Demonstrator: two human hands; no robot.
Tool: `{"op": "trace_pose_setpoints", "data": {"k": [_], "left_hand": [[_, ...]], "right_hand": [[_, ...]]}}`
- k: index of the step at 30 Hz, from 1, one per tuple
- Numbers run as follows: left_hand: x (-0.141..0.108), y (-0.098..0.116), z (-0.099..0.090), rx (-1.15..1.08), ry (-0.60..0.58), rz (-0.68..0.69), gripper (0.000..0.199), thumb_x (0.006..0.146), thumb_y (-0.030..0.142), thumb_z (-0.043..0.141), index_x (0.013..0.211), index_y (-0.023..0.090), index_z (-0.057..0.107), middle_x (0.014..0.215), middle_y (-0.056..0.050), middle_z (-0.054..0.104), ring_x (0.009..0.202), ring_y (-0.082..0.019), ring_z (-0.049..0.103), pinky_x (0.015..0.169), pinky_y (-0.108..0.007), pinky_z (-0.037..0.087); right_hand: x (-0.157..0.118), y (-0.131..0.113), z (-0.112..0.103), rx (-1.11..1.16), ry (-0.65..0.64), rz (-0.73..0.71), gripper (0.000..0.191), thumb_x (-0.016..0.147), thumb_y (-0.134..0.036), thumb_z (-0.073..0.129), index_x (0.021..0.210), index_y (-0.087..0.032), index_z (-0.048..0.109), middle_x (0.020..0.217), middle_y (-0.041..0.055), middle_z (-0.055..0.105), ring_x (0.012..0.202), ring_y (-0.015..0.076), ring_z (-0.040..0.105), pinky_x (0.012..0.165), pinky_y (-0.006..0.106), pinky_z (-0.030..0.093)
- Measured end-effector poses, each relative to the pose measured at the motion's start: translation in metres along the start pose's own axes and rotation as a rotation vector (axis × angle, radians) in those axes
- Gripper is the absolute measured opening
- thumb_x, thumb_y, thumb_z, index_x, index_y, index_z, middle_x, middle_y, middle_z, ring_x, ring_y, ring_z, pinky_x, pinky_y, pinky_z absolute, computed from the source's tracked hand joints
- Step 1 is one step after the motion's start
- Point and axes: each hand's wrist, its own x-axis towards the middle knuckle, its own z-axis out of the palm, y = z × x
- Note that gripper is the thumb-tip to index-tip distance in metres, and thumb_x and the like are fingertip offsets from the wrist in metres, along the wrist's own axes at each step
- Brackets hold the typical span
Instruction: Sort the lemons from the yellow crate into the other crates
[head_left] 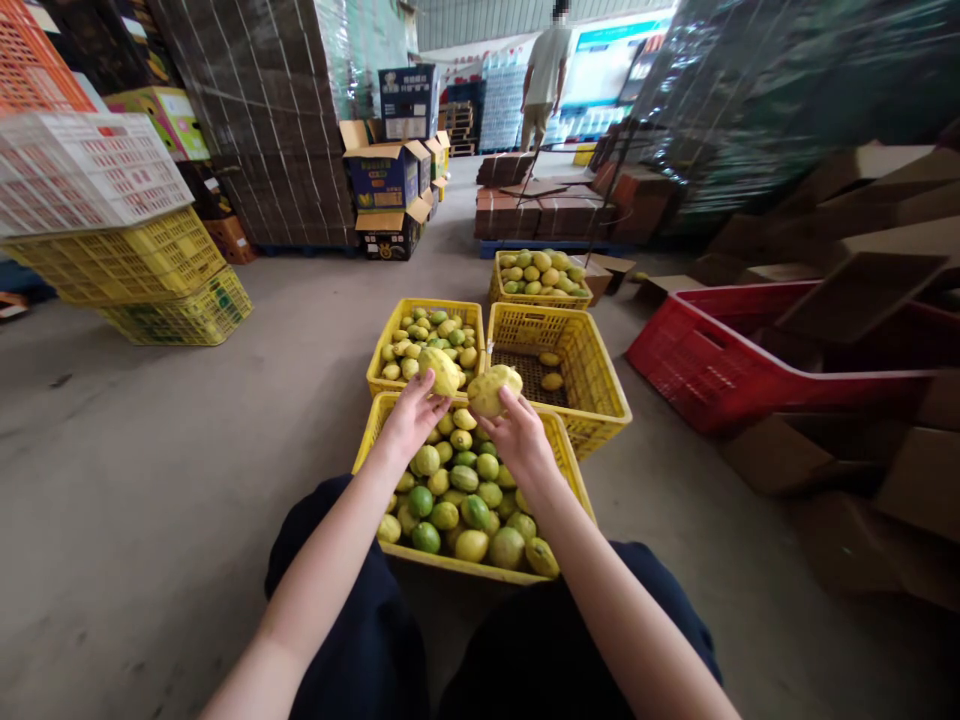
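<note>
My left hand (412, 418) is closed around a yellow lemon (439, 371). Beside it, my right hand (519, 432) grips a larger, paler yellow lemon (493, 389) with a bumpy skin. Both are held up over the far edge of the nearest yellow crate (480, 572), full of green and yellow lemons (465, 478), between my knees. Just beyond on the left stands a second yellow crate (376, 345) holding several mostly yellow lemons. To its right, a third yellow crate (596, 375) has two lemons on its floor.
Farther ahead is another yellow crate (536, 299) heaped with fruit. A red bin (697, 365) and cardboard boxes (847, 450) crowd the right. Stacked crates (127, 245) stand left; open cartons (382, 175) are ahead. A person (545, 75) stands in the background.
</note>
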Motion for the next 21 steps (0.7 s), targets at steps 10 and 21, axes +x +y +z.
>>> {"op": "trace_pose_setpoints", "data": {"k": [10, 21], "left_hand": [[-0.001, 0.008, 0.006, -0.054, 0.031, -0.067, 0.02, 0.098, 0.019, 0.055, 0.111, 0.014, 0.069, 0.099, -0.009, 0.073, 0.087, -0.017, 0.073, 0.069, -0.022, 0.062], [0.0, 0.008, 0.004, -0.056, 0.001, -0.07, 0.022, 0.098, 0.021, 0.053, 0.113, 0.015, 0.069, 0.099, -0.01, 0.074, 0.1, -0.022, 0.074, 0.073, -0.024, 0.065]], "right_hand": [[0.0, -0.004, 0.003, 0.094, -0.023, 0.076, 0.021, 0.074, -0.029, 0.078, 0.091, -0.022, 0.068, 0.094, 0.0044, 0.077, 0.088, 0.0217, 0.075, 0.078, 0.034, 0.064], [-0.002, -0.01, 0.006, 0.155, -0.004, 0.118, 0.017, 0.083, -0.028, 0.066, 0.098, -0.02, 0.069, 0.095, 0.0066, 0.078, 0.084, 0.0227, 0.076, 0.076, 0.036, 0.066]]}}
